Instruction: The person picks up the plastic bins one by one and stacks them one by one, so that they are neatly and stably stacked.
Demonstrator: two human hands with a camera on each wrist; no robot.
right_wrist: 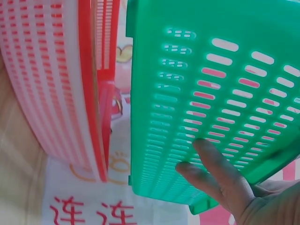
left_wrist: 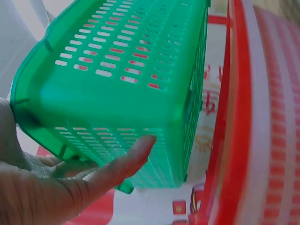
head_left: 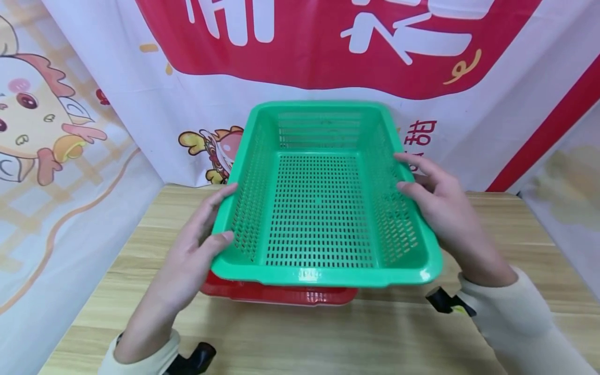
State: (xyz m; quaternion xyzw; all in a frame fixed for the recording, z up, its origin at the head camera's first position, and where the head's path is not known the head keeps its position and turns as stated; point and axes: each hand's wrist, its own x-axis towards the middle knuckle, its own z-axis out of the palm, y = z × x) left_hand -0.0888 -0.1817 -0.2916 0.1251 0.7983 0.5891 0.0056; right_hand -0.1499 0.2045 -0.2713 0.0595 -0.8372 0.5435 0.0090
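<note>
Both hands hold a green plastic basket (head_left: pixel 319 208) in the air, one at each long side. My left hand (head_left: pixel 189 250) grips the left rim, with a finger reaching along the outer wall in the left wrist view. On the opposite side my right hand (head_left: pixel 436 208) grips the right rim, two fingers lying against the perforated wall in the right wrist view. Under the green basket stands a red basket (head_left: pixel 281 293), mostly hidden from the head view. From the wrist views, it sits inside a white basket (right_wrist: pixel 40 84).
The baskets are over a light wood table (head_left: pixel 262 344). A white cloth with red print (head_left: pixel 328 67) hangs behind the table's back edge, and another cloth with cartoon figures (head_left: pixel 42 172) hangs at the left.
</note>
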